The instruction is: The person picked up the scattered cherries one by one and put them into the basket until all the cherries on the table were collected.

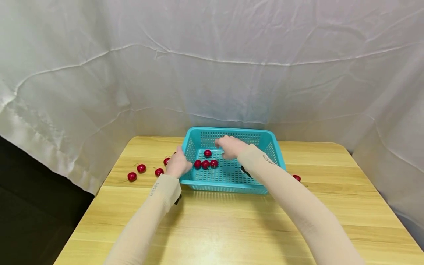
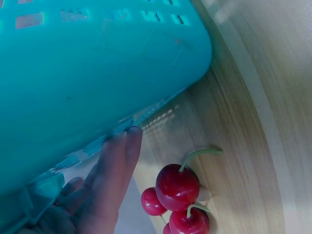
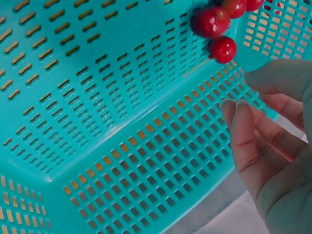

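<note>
Cherries (image 1: 205,164) lie partly gathered, I judge: four sit in the basket (image 1: 225,185), just left of my right hand (image 1: 232,146). Several loose cherries (image 1: 141,168) remain outside, left of my left hand (image 1: 177,163), plus a lone cherry (image 1: 296,178) right of my right forearm. My right hand hangs over the basket, thumb and fingertips slightly parted, holding nothing; my left grips the basket's near side.

I counted one turquoise, rectangular, perforated plastic basket (image 1: 225,185). Inside lay four glossy, round red cherries (image 1: 205,164) with green stems. On one pale wood-grain table (image 1: 212,228), I tallied at least five more left of the basket, one right. Bare hands: two, my left hand (image 1: 177,164) and right hand (image 1: 232,146).
</note>
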`<action>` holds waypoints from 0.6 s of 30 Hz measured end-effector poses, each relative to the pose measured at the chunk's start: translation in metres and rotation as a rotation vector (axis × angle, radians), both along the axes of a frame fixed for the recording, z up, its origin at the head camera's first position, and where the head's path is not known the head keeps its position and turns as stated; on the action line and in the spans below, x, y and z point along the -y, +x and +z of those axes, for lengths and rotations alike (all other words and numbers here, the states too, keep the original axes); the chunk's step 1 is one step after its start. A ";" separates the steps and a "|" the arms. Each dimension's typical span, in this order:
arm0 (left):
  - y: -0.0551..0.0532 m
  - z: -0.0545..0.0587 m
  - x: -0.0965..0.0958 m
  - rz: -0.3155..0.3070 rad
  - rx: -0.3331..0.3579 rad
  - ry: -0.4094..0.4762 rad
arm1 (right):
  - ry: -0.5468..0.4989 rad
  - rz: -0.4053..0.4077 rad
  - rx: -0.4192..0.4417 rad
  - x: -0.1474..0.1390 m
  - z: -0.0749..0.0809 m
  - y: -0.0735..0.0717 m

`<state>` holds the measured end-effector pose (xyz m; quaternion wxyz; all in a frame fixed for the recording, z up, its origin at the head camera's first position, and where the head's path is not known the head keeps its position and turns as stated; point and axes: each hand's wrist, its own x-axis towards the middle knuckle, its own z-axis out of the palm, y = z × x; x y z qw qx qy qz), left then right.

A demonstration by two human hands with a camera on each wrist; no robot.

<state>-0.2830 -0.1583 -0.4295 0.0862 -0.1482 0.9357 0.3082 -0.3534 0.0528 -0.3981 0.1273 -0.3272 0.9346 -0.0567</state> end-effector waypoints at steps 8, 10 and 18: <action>-0.001 -0.001 0.000 -0.004 0.001 0.005 | 0.038 0.006 -0.005 -0.006 0.006 0.001; -0.001 -0.002 0.000 -0.007 0.001 0.007 | 0.042 0.005 -0.007 -0.008 0.006 0.002; -0.003 -0.002 -0.001 -0.014 -0.007 0.004 | 0.056 0.007 -0.031 -0.018 0.009 0.007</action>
